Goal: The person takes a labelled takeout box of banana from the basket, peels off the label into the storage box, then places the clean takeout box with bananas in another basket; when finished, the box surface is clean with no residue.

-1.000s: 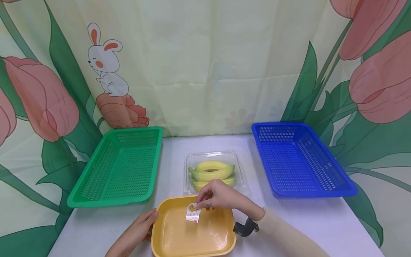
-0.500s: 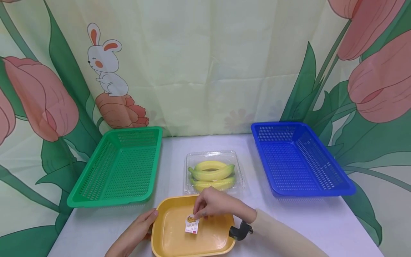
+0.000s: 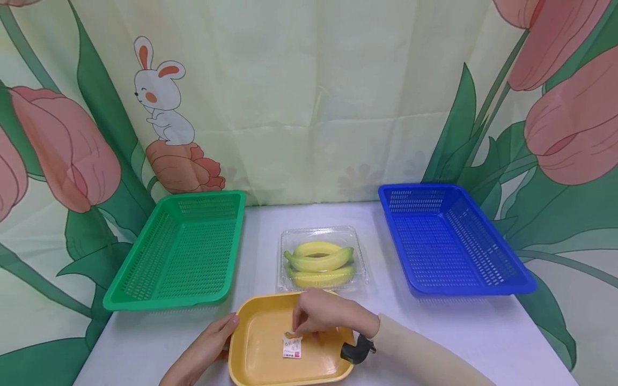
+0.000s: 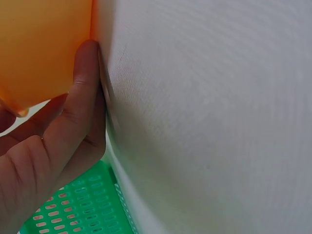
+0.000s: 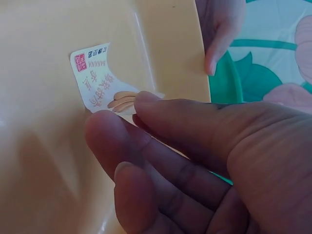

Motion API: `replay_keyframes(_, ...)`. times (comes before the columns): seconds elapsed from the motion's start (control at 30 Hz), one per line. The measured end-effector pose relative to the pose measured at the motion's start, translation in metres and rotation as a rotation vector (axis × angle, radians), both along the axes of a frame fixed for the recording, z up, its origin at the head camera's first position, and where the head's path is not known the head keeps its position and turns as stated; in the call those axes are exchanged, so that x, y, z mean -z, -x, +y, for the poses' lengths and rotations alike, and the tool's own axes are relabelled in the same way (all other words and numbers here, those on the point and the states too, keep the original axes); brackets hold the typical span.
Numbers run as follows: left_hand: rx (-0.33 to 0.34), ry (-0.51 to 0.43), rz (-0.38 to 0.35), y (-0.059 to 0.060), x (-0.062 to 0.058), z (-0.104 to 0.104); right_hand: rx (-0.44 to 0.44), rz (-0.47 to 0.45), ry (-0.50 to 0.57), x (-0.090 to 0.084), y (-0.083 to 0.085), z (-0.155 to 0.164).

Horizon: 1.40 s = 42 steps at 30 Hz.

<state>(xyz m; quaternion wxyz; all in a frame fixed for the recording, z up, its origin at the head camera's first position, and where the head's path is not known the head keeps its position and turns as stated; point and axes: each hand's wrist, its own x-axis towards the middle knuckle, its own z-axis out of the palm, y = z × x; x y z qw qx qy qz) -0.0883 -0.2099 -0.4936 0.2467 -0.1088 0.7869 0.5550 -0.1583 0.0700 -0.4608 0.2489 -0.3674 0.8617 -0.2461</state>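
Note:
My right hand (image 3: 318, 313) pinches a small white banana label (image 3: 292, 348) by its picture end, between thumb and fingers, over the inside of a yellow tray (image 3: 260, 370). In the right wrist view the label (image 5: 92, 75) curves away from the thumb, with printed characters and bananas on it. Whether its lower end touches the tray floor, I cannot tell. My left hand (image 3: 210, 343) grips the tray's left side, thumb at the rim; the left wrist view shows its fingers (image 4: 80, 92) against the tray's outer wall. A clear plastic box (image 3: 316, 233) holding several bananas (image 3: 321, 262) sits behind the tray.
A green perforated basket (image 3: 236, 236) stands at the left of the white table (image 3: 263, 230). On the right is a blue basket (image 3: 475, 292). A curtain (image 3: 309, 107) printed with tulips and a rabbit hangs behind the table.
My right hand has moved down and nearer with the label, which now sits lower over the tray. The left hand has kept its hold on the tray.

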Motion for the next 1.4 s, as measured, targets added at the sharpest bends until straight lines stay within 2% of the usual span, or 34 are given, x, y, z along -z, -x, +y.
replay_keyframes(0.5,0.020,0.009,-0.005,0.000,0.003,-0.002,-0.019,0.049,-0.036,0.008,0.003,0.003)
replay_keyframes(0.6,0.046,-0.005,0.007,0.000,0.003,-0.005,-0.018,0.048,-0.027,0.006,0.003,0.003)
replay_keyframes(0.8,0.124,-0.051,0.028,-0.004,0.001,-0.017,0.022,-0.048,0.011,-0.002,0.001,0.007)
replay_keyframes(0.93,0.136,-0.077,0.055,-0.009,-0.003,-0.028,0.066,-0.145,0.090,-0.011,0.004,0.016)
replay_keyframes(1.07,0.137,-0.074,0.061,-0.012,-0.007,-0.042,0.090,-0.199,0.191,-0.017,0.011,0.029)
replay_keyframes(1.17,0.139,-0.055,0.031,-0.014,-0.010,-0.055,0.095,-0.196,0.248,-0.023,0.019,0.040)
replay_keyframes(1.27,0.124,-0.029,-0.032,-0.016,-0.013,-0.069,0.130,-0.168,0.274,-0.031,0.027,0.053)
replay_keyframes(1.4,0.055,0.042,-0.119,-0.020,-0.015,-0.088,0.202,-0.133,0.290,-0.039,0.040,0.072)
